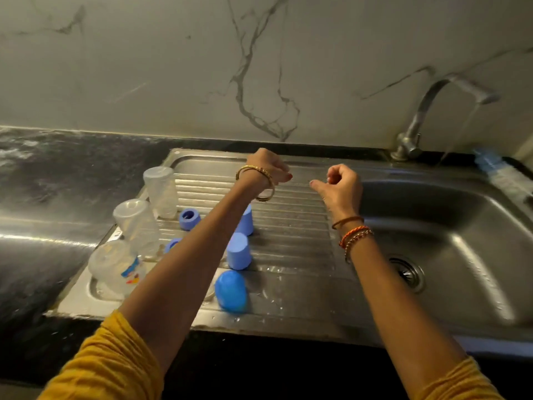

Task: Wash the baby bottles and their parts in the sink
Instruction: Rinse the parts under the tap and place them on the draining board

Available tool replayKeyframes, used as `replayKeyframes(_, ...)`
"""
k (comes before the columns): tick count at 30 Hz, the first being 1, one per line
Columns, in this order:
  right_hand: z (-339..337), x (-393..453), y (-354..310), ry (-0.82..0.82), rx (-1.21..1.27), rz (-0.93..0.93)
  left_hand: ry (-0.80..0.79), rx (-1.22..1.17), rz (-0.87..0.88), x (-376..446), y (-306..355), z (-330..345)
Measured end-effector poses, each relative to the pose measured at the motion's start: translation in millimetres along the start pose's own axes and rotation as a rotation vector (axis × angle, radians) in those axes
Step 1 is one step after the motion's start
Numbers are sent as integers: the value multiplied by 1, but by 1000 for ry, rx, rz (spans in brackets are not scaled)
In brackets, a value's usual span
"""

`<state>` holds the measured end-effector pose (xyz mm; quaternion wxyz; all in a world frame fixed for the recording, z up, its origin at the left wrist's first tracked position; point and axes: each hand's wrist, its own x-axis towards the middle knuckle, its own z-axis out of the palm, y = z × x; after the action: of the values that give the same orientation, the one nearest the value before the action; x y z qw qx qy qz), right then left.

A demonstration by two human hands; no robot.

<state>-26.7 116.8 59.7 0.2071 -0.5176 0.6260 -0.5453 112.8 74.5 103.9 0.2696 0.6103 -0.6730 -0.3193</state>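
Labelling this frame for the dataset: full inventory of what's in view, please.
bottles: 3, clear, upside down on the drainboard's left edge
caps: 3, blue, middle of drainboard
collar rings: 2, blue, beside the bottles
drainboard: 1, steel, ribbed, left of basin
sink basin: 1, steel, right
tap: 1, steel, water running
bottle brush: 1, blue and white, blurred, basin's far right rim
countertop: dark stone
left hand: fingers curled, holding nothing visible, above drainboard
right hand: fingers curled, holding nothing visible

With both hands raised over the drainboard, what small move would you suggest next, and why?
Probably reach the right hand to the tap and shut it: water runs, yet the bottles, rings and caps already stand on the drainboard, and neither it nor the left hand visibly holds anything.
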Motion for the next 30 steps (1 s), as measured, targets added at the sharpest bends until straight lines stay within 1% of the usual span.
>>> replayKeyframes(1,-4,2,3,41,-16,-16,-2,-32,12,0,4,6)
replayKeyframes(2,-26,5,12,94,-47,-29,-26,-57,45,0,20,28)
replayKeyframes(4,-47,12,23,59,-101,-11,-18,-83,73,1,32,53)
replayKeyframes(6,-72,17,39,10,-140,51,-24,-129,78,2,45,84)
replayKeyframes(8,-114,26,62,42,-175,111,-51,-232,62,1,70,131)
replayKeyframes(12,-197,36,109,83,-331,161,-75,-425,-55,-10,118,223)
replayKeyframes(15,-255,40,143,181,-509,166,-127,-535,-127,-14,151,284)
replayKeyframes(17,-289,46,161,222,-629,136,-151,-596,-181,-16,171,314)
replayKeyframes(20,-328,56,184,252,-803,107,-187,-632,-221,-19,194,347)
replayKeyframes(23,-350,65,199,297,-925,196,-201,-628,-244,-20,208,368)
replayKeyframes(27,-362,76,216,293,-942,367,-200,-600,-239,-17,219,381)
replayKeyframes(30,-365,79,228,285,-893,387,-200,-635,-277,-10,222,384)
